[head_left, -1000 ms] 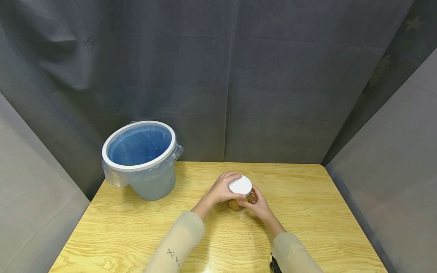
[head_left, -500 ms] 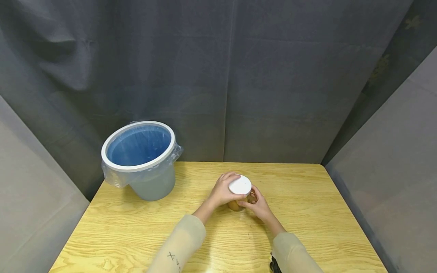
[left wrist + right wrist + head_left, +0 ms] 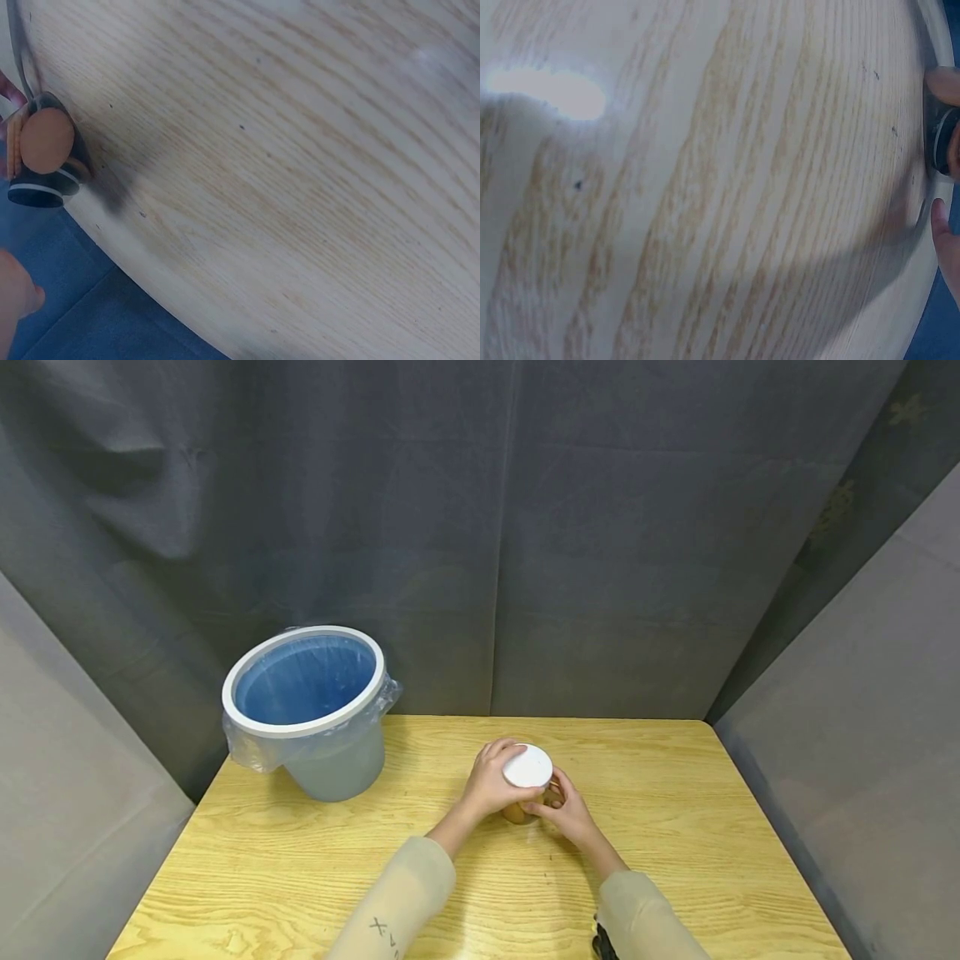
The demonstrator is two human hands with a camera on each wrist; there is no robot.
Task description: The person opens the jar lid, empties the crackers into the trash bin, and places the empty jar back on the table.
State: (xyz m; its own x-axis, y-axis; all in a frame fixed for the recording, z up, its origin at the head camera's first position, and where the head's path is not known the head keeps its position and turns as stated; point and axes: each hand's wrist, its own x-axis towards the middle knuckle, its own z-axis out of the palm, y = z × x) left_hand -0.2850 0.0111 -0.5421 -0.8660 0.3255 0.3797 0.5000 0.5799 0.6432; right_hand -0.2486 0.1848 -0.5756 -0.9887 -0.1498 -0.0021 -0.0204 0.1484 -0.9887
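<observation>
White lid in the grasp of a left hand, its thumb and fingers spread around the rim, a person in pale sleeves works at a clear jar on a wood-grain table. The right hand clasps the jar lower down, thumb on the near side, fingers around the far side. The jar stands between the two hands, toward the middle of the table, the lid on top of it. Inside, seen from the left wrist, are a round tan disc and a dark disc, both cookie-like. The work appears to be at the lid: it is in place, but whether tight or loose cannot be told, so what remains is unclear. A lined bin stands well apart, to the left.
</observation>
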